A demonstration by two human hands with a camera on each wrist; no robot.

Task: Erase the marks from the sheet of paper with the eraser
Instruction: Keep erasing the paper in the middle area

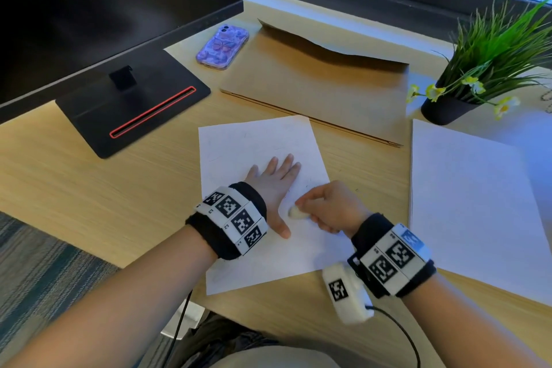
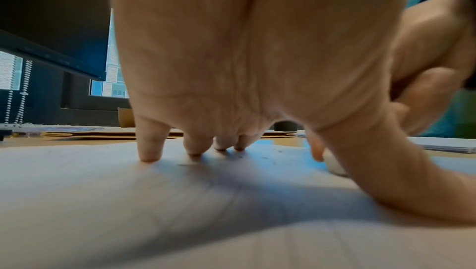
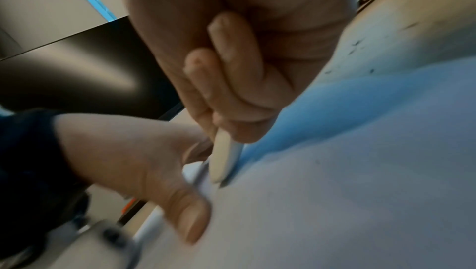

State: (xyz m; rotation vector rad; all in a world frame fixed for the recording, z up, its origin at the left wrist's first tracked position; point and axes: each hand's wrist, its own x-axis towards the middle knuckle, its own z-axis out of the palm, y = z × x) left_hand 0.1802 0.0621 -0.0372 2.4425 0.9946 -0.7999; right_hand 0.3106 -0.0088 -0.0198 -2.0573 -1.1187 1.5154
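A white sheet of paper [image 1: 239, 146] with faint pencil marks lies on the wooden desk in front of me. My left hand [image 1: 276, 181] lies flat on the middle of the sheet, fingers spread and straight, pressing it down; its fingertips [image 2: 149, 156] touch the paper [image 2: 128, 202]. My right hand [image 1: 325, 206] grips a small white eraser [image 1: 295, 213] just right of the left thumb, with the eraser's end against the sheet. In the right wrist view the eraser [image 3: 224, 163] sticks out below the curled fingers onto the paper [image 3: 335, 192], close to the left thumb [image 3: 188, 218]. Dark eraser crumbs [image 3: 356, 44] lie nearby.
A black monitor stand [image 1: 131, 110] sits at the left, a purple phone [image 1: 222, 46] behind the sheet, and a brown envelope [image 1: 316, 81] beyond it. A potted plant [image 1: 466, 89] stands at the back right over a stack of white paper [image 1: 472, 203]. A white sensor box [image 1: 348, 293] hangs at my right wrist.
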